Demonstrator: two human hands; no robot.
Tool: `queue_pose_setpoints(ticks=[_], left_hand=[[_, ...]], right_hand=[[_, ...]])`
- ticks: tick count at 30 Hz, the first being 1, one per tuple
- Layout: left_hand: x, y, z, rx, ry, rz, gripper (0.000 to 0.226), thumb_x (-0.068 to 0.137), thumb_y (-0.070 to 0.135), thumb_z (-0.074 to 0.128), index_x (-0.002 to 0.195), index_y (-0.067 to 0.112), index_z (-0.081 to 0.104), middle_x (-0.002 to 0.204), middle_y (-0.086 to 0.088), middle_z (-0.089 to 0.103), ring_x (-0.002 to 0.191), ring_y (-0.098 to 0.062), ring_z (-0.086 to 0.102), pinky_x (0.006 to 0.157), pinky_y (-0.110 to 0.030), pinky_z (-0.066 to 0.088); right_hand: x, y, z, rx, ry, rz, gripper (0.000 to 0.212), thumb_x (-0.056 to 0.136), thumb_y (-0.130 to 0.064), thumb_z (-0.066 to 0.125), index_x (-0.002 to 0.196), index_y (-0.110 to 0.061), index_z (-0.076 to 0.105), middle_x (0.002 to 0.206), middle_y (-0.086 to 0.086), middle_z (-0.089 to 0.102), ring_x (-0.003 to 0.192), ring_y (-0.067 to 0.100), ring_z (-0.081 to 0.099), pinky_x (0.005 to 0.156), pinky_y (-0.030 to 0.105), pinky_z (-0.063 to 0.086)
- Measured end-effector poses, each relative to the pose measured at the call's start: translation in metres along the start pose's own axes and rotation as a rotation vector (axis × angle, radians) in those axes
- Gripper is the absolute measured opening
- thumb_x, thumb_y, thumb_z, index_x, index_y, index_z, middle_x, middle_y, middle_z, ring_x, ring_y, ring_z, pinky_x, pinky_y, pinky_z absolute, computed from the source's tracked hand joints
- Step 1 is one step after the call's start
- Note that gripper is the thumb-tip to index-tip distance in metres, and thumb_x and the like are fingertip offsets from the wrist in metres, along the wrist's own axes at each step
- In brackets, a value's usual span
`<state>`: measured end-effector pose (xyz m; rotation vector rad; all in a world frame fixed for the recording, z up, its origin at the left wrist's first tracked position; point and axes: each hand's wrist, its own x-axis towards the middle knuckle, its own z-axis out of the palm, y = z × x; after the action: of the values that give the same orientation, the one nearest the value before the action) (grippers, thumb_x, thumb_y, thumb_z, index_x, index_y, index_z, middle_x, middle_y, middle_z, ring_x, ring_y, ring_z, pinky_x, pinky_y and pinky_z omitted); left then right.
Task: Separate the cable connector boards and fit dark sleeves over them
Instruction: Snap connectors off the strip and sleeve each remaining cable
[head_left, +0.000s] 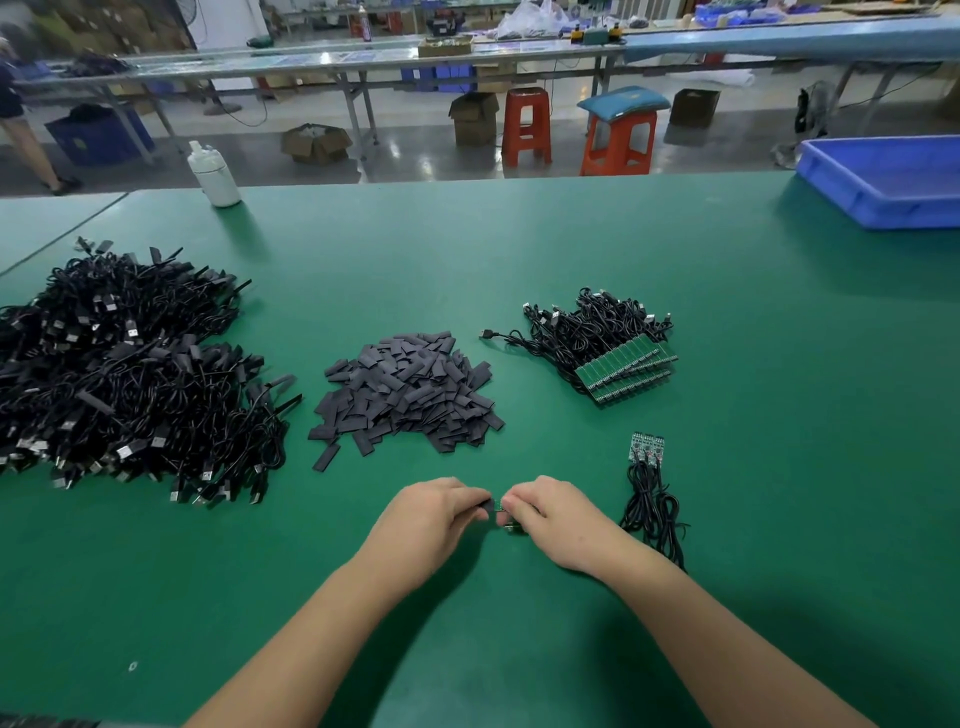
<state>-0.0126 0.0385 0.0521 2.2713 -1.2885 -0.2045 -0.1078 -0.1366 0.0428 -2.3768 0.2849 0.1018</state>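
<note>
My left hand (434, 514) pinches a dark sleeve (486, 505) at the near middle of the green table. My right hand (550, 512) pinches a small green connector board (500, 505) right beside it; sleeve and board meet between my fingertips. A heap of loose dark sleeves (408, 392) lies beyond my hands. Further right lie stacked panels of joined green boards with black cables (618, 358). A short strip of separated boards with coiled cables (647, 452) lies just right of my right hand.
A big pile of black cables with sleeved ends (124, 374) fills the left side. A white bottle (214, 174) stands at the far edge, a blue tray (888, 179) at the far right corner. Red stools, boxes and benches stand beyond the table.
</note>
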Motion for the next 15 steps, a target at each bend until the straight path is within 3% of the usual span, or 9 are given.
queue_pose_setpoints(ticks=[2,4,7,9,11,15], left_hand=[[0.0033,-0.0005,-0.0017,-0.013,-0.075,-0.076,0.017,0.097,0.026,0.059,0.105,0.023,0.074,0.088,0.001,0.071,0.080,-0.016,0.063,0.076,-0.029,0.049],[0.0061,-0.0022,-0.0025,-0.130,-0.135,-0.192,0.017,0.096,0.027,0.060,0.089,0.028,0.075,0.074,0.008,0.071,0.061,-0.008,0.055,0.065,-0.025,0.046],[0.0070,-0.0042,-0.0055,-0.300,-0.135,-0.280,0.030,0.096,0.027,0.059,0.070,0.037,0.071,0.056,0.014,0.063,0.045,-0.004,0.038,0.050,-0.025,0.036],[0.0056,-0.0014,-0.0077,-0.313,-0.131,-0.237,0.022,0.096,0.026,0.060,0.085,0.039,0.075,0.070,0.016,0.070,0.054,0.000,0.051,0.057,-0.020,0.044],[0.0036,0.0007,-0.0087,-0.169,-0.095,-0.119,0.018,0.094,0.026,0.063,0.109,0.029,0.073,0.096,0.011,0.072,0.085,-0.004,0.064,0.081,-0.023,0.050],[0.0009,0.0036,-0.0088,0.120,-0.018,0.052,0.025,0.099,0.027,0.056,0.121,0.024,0.066,0.107,0.006,0.068,0.097,-0.018,0.064,0.083,-0.032,0.050]], right_hand=[[0.0009,-0.0009,0.0000,-0.037,-0.041,0.008,0.032,0.104,-0.035,0.040,0.093,-0.026,0.070,0.069,-0.012,0.058,0.070,0.003,0.054,0.068,0.027,0.043],[0.0017,-0.0021,-0.0014,-0.089,-0.055,-0.034,0.031,0.104,-0.037,0.039,0.100,-0.023,0.066,0.090,0.000,0.063,0.090,0.020,0.057,0.082,0.037,0.047],[0.0030,-0.0040,-0.0010,-0.133,-0.069,-0.107,0.022,0.100,-0.035,0.048,0.093,-0.020,0.062,0.087,-0.004,0.062,0.088,0.019,0.056,0.079,0.039,0.047],[0.0034,-0.0026,-0.0005,-0.088,-0.098,-0.064,0.019,0.099,-0.034,0.050,0.086,-0.024,0.059,0.076,-0.009,0.059,0.076,0.011,0.056,0.068,0.031,0.045],[0.0036,-0.0020,-0.0010,0.053,-0.135,0.024,0.018,0.100,-0.031,0.051,0.087,-0.025,0.061,0.070,-0.009,0.057,0.062,0.006,0.052,0.059,0.024,0.040],[0.0034,-0.0068,-0.0053,0.245,-0.175,0.065,0.020,0.100,-0.025,0.051,0.087,-0.024,0.066,0.079,0.003,0.055,0.070,0.015,0.050,0.066,0.030,0.042]])
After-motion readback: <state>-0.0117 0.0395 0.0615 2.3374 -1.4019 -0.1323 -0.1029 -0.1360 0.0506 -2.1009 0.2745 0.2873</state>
